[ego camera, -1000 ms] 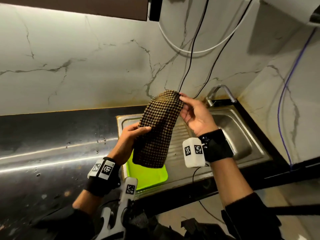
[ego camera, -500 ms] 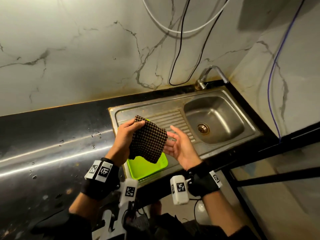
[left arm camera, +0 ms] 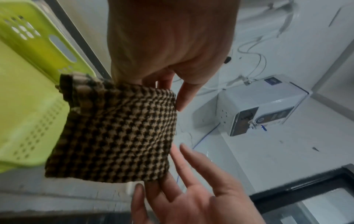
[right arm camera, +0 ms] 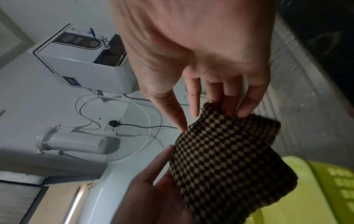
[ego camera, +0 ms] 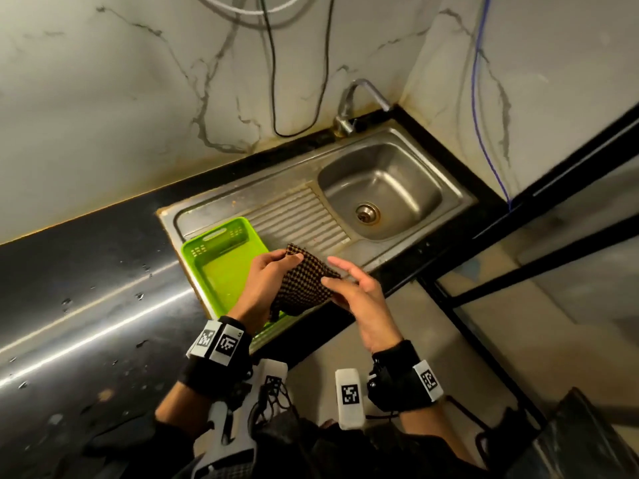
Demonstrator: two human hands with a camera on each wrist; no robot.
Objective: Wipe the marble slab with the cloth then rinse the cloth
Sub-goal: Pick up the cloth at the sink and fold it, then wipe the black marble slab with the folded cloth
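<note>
A brown-and-black checked cloth (ego camera: 301,286), folded small, hangs over the front edge of the steel sink. My left hand (ego camera: 289,261) pinches its top edge between thumb and fingers; the left wrist view shows the cloth (left arm camera: 114,133) hanging below that hand. My right hand (ego camera: 337,275) is beside it with straight fingers, touching the cloth's right edge. In the right wrist view its fingertips (right arm camera: 246,111) rest on the top fold of the cloth (right arm camera: 229,159). The dark marble slab (ego camera: 86,305) lies to the left, speckled with water drops.
A lime green plastic tray (ego camera: 214,267) sits on the sink's ribbed drainboard (ego camera: 301,216), just left of my hands. The basin (ego camera: 380,191) and faucet (ego camera: 359,98) are at the back right. Cables hang on the marble wall. A white appliance (left arm camera: 264,104) is mounted above.
The cloth was stretched upright between both hands; now it is folded smaller and lowered over the tray's edge. My right hand let go of its top corner and came beside it.
</note>
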